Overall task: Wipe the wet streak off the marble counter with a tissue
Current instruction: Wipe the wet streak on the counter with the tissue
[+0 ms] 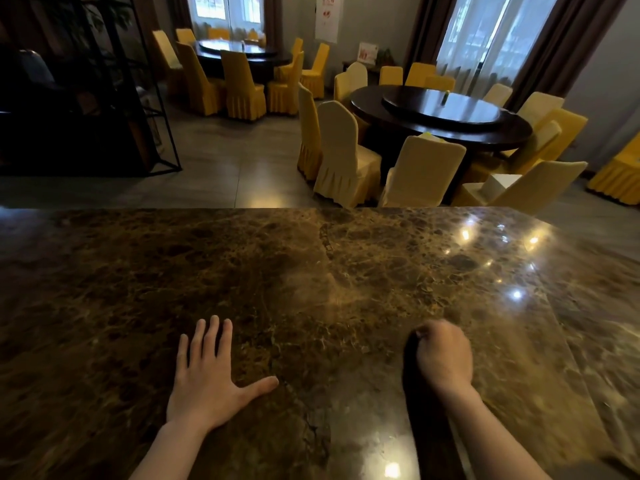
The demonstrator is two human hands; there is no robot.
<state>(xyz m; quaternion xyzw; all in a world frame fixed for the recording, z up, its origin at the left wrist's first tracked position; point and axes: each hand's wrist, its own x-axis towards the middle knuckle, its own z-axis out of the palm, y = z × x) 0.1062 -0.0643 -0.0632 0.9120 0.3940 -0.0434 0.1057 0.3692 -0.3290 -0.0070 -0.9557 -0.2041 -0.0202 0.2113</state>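
Dining room behind: round dark tables (446, 116) w/ yellow-covered chairs (346, 150). Brown marble counter (138, 271) fills foreground, hazy streak (332, 292) mid-surface. Left hand (204, 379) flat on it near front edge, fingers spread. Right hand (445, 358) fisted near front edge; tissue not visible, can't tell if inside.

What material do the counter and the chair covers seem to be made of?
The counter looks like polished brown marble: mottled veining, and sharp reflections of lamps on its surface. The chair covers seem to be fabric, yellow or cream, matte: they hang in pleated skirts. The exact cloth cannot be told.
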